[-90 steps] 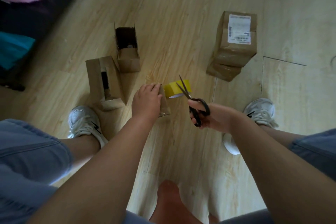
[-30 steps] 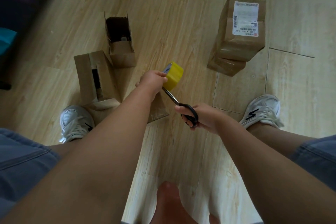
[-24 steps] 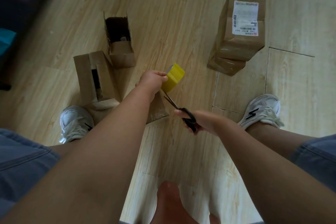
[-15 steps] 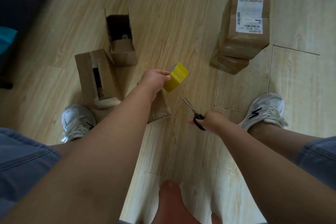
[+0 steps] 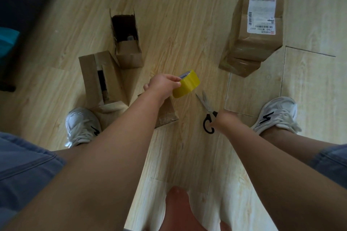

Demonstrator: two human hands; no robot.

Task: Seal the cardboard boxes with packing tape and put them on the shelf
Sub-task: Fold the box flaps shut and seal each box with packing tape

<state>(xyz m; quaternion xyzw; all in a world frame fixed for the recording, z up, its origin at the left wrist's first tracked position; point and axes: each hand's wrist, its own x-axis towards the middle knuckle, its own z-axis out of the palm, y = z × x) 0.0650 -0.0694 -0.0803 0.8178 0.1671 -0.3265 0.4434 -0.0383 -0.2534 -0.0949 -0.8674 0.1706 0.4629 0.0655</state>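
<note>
Moves scissors (image 5: 206,108) lower and rightward since half a second ago, away from tape (image 5: 187,84) and down close to floor (image 5: 178,15). Cannot tell whether scissors touch floor. Grips black handles with right hand (image 5: 224,120), fingers curled and mostly hidden, blades pointing up and left toward tape yet apart from it. Pinches tape, a yellow roll, in left hand (image 5: 162,84), thumb and fingers curled round its rim, in air above floor, much where it was. Stretches left forearm across small box (image 5: 167,111), mostly hidden beneath, glossy patch on its visible near corner. Shows open box (image 5: 92,78) just left of small box, upright, flaps raised, dark slot between them. Shows far box (image 5: 128,52) just behind that one, top agape, dark inside. Keeps stack (image 5: 255,43) of two closed boxes well apart at upper right, top one bearing white label (image 5: 262,17) and sitting askew on lower one. Plants left shoe (image 5: 80,124) on floor touching or just beside open box, right shoe (image 5: 277,110) near scissors on other side. Wears blue denim shorts (image 5: 28,165), seen at both lower edges.
</note>
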